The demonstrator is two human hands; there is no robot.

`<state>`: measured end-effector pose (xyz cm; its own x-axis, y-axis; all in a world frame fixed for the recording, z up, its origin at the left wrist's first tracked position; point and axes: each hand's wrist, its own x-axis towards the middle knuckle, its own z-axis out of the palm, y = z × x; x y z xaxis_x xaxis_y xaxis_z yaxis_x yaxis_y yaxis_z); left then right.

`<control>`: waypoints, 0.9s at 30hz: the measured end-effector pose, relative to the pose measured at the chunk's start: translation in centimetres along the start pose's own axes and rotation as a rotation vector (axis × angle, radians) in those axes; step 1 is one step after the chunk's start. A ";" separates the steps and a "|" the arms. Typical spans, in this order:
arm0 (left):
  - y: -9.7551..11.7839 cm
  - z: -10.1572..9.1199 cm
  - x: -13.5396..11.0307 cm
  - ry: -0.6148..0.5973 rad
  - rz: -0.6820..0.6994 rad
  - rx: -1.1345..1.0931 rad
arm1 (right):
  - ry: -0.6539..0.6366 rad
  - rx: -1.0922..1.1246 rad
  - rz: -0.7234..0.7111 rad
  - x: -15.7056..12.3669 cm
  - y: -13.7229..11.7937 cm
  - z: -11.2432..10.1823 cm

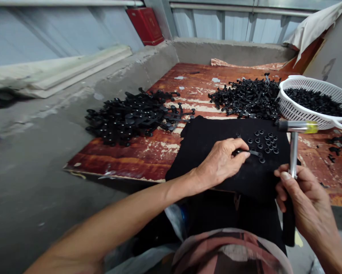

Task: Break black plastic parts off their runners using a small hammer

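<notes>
My left hand (223, 160) is closed over the black cloth (201, 148), pinching a small black strap-like piece (255, 153) between thumb and fingers. The piece's far end lies among several small round black parts (268, 142) spread on the cloth. In my right hand (302, 190) is a mallet (294, 148), gripped by its handle and held upright. Its head has a black face on the left and a yellow one on the right. The mallet head hangs above the cloth's right edge.
A pile of black strap pieces (136, 114) lies on the worn red-brown table (113, 161) at left. Another black heap (247, 97) sits behind the cloth. At right stands a white basket (299, 110) holding small black parts. A red box (145, 24) rests on the concrete ledge (148, 62).
</notes>
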<state>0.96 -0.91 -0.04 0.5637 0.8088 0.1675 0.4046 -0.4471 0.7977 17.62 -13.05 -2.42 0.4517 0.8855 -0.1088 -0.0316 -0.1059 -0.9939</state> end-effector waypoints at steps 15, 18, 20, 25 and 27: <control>-1.1 0.2 2.6 0.019 -0.055 0.084 | 0.107 0.067 0.041 -1.3 2.4 -2.5; -1.1 0.3 2.7 0.030 -0.071 0.103 | 0.105 0.060 0.039 -1.1 2.3 -2.4; -1.1 0.3 2.8 0.033 -0.075 0.110 | 0.108 0.052 0.039 -1.1 2.3 -2.3; -1.2 0.4 2.8 0.032 -0.054 0.117 | 0.111 0.040 0.047 -1.0 2.2 -2.2; -1.3 0.4 2.8 0.032 -0.055 0.116 | 0.115 0.039 0.053 -1.0 2.2 -2.2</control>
<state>2.34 1.80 -0.86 0.5158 0.8444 0.1450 0.5160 -0.4413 0.7342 19.10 -15.15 -4.45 0.5476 0.8213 -0.1601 -0.0918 -0.1312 -0.9871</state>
